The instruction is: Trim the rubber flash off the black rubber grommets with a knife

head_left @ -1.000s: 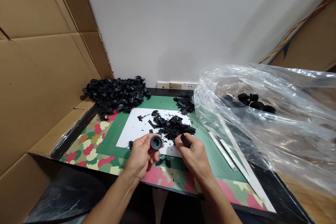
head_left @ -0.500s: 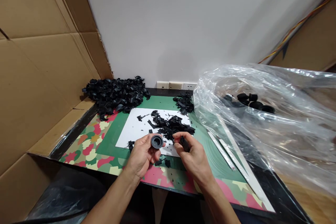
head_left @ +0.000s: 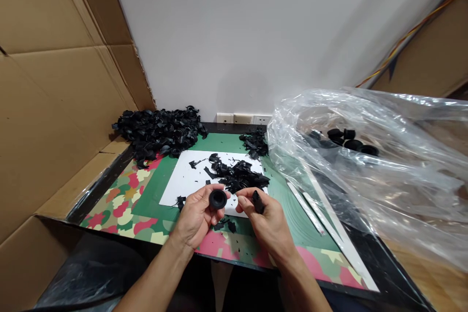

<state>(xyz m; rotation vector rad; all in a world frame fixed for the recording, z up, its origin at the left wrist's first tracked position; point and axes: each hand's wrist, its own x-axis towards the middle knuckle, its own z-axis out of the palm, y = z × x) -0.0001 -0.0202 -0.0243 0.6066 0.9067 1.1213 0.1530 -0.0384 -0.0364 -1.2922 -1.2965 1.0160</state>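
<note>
My left hand (head_left: pixel 193 215) pinches a round black rubber cup (head_left: pixel 218 199), its open mouth turned toward me. A narrow black piece (head_left: pixel 258 202) pokes out of my curled right hand (head_left: pixel 266 214); its exact kind is hidden by the fingers. The thumb and forefinger of that hand come together beside the cup, a short gap away. Just beyond both hands, a heap of torn black rubber scraps (head_left: pixel 243 174) covers part of a white sheet (head_left: pixel 175 183). A few more scraps (head_left: pixel 228 225) lie below the sheet.
A large pile of black scraps (head_left: pixel 161 131) fills the back left by a cardboard wall (head_left: pixel 54 87). Another small pile (head_left: pixel 255 142) sits at the back. At right, a clear plastic bag (head_left: pixel 398 175) holds several black rubber cups (head_left: pixel 353 145), near white strips (head_left: pixel 305 208).
The cup has been turned in my left hand, now showing a deeper, darker hollow instead of a stepped ring. The black piece in my right hand is tilted differently. The view has shifted slightly.
</note>
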